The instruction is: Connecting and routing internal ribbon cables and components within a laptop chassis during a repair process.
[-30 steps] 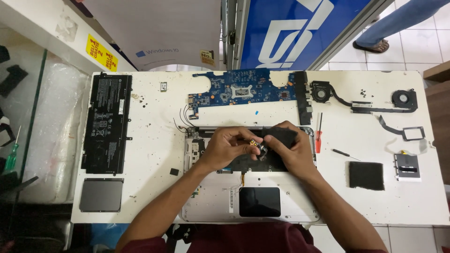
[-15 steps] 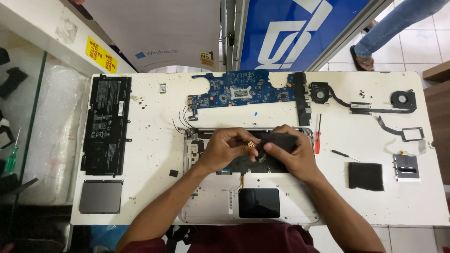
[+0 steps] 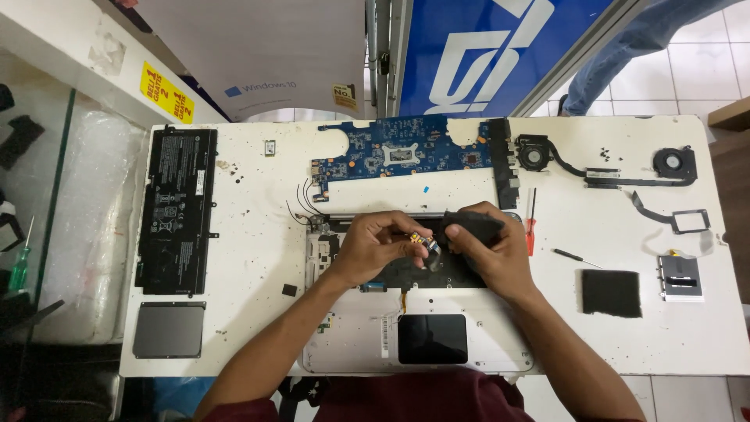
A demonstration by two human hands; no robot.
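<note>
The small connector piece with yellow and blue on it [image 3: 419,241] sits just above the centre of the frame, pinched at the fingertips of the left hand [image 3: 375,248] and held over the open silver laptop base [image 3: 351,344]. It lies to the right of that hand's fingers [image 3: 406,234], its long axis running roughly left to right toward the right hand [image 3: 488,254].

Going left to right: a long black battery pack [image 3: 176,211] and a grey touchpad plate [image 3: 168,330] lie at the left of the white bench [image 3: 258,258]. The left hand's fingers are narrow, closed on the piece. Just beside it, nearly touching, the right hand's fingers curl around a black flat piece [image 3: 469,227]. The left hand is the nearer. Farther right lie a red-handled screwdriver [image 3: 531,227] and a black square pad [image 3: 611,292].
</note>
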